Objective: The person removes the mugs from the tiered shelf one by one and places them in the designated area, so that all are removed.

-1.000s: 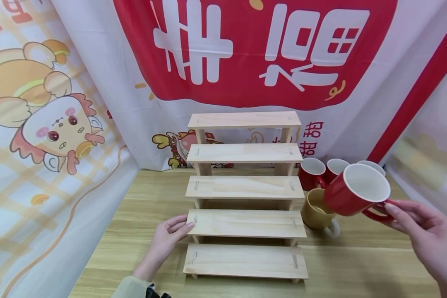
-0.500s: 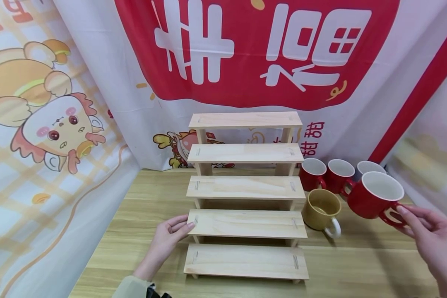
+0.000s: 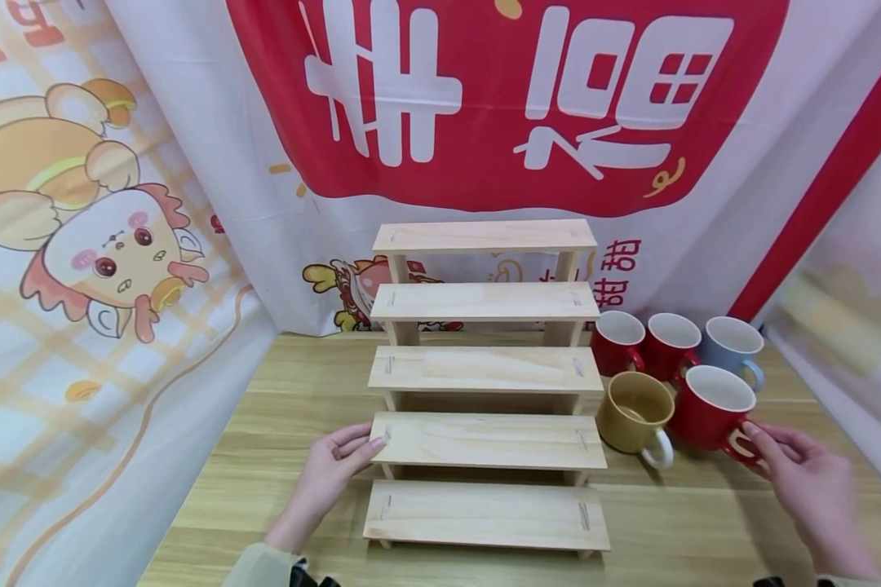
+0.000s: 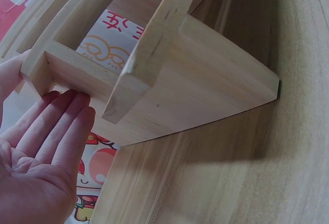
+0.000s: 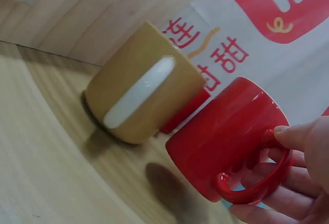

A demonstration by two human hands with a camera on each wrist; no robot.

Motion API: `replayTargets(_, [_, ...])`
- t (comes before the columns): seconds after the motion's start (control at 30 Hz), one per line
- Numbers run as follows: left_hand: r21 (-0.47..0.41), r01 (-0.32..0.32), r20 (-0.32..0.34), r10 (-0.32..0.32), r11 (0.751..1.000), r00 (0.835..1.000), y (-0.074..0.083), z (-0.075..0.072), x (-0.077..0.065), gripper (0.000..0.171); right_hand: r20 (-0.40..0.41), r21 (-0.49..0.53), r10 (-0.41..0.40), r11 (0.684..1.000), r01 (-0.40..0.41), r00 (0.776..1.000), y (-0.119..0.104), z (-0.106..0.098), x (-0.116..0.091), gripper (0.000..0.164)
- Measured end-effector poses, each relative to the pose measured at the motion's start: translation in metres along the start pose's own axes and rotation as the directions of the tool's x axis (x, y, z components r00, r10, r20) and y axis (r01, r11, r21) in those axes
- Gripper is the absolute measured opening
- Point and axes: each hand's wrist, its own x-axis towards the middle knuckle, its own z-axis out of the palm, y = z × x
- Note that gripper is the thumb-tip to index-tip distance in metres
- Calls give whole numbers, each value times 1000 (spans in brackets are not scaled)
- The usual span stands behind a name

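Observation:
My right hand (image 3: 803,477) pinches the handle of a red mug with a white inside (image 3: 712,403), thumb on top and fingers through or behind the loop. In the right wrist view this red mug (image 5: 226,136) hangs tilted close over the table, its shadow below it. Just left of it stands a mustard mug (image 3: 635,412) with a white handle. My left hand (image 3: 335,465) holds the left end of a stepped wooden display rack (image 3: 488,440) at its second tread from the front. The left wrist view shows the left fingers (image 4: 64,126) straight beneath the board, against its side support.
Two more red mugs (image 3: 617,338) and a light blue mug (image 3: 732,342) stand in a row behind, at the back right. The rack occupies the middle of the wood-grain table (image 3: 264,440). Printed cloth (image 3: 323,269) walls the back and both sides.
My right hand has carried the red mug right, then down and back left, from over the mustard mug to beside it. The light blue mug shows more fully now. My left hand stays put.

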Motion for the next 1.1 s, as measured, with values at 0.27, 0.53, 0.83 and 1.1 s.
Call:
replayTargets(0.27, [-2,-5,2,5,1000,1000,0,1,0,52,3,32,29,999,-29,1000,6,13,2,11])
replayTargets(0.53, [-3,3,-2,-3,1000,1000,-1,0,0,51,-26,77,54,996,-52,998,15,21,9,15])
replayTargets(0.83, [12,6,-10,-6,1000,1000,-1,1,-1,53,-75,16,81,997,-80,994,18,27,5,22])
replayTargets(1.1, [14,1,-15,-1,1000,1000,-1,1,0,52,-84,-22,89,996,-92,992,21,28,-1,21])
